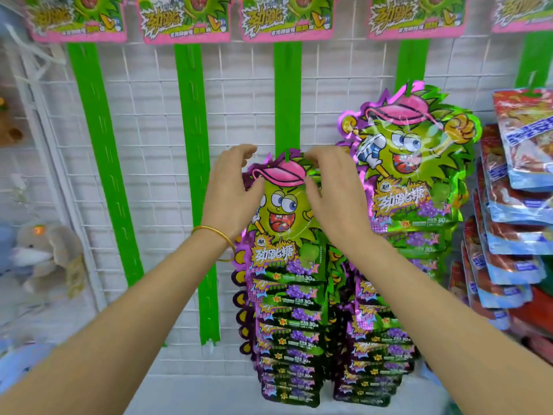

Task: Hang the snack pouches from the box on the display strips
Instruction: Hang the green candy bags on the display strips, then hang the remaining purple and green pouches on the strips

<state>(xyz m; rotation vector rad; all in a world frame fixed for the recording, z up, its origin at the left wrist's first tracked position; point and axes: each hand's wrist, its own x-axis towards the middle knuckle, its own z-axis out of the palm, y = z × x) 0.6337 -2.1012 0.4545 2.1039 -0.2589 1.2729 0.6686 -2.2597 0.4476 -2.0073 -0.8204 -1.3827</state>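
A green-and-purple snack pouch [279, 202] with a cartoon face hangs from a tab on the middle green display strip [288, 94], on top of a column of the same pouches [288, 339]. My right hand [332, 190] pinches the pouch's upper right edge, fingers over the top and thumb on the front. My left hand [230, 190] is curved beside the upper left edge, its thumb by the pink cap and its fingers apart from the foil. A second full column of pouches [413, 163] hangs on the strip to the right. No box is in view.
Two bare green strips [104, 163] [196, 163] hang on the white wire grid [233, 115] to the left. Red-and-blue packets [514, 187] hang at the far right. Pink header cards [287, 19] line the top. A plush toy [48, 253] sits at the lower left.
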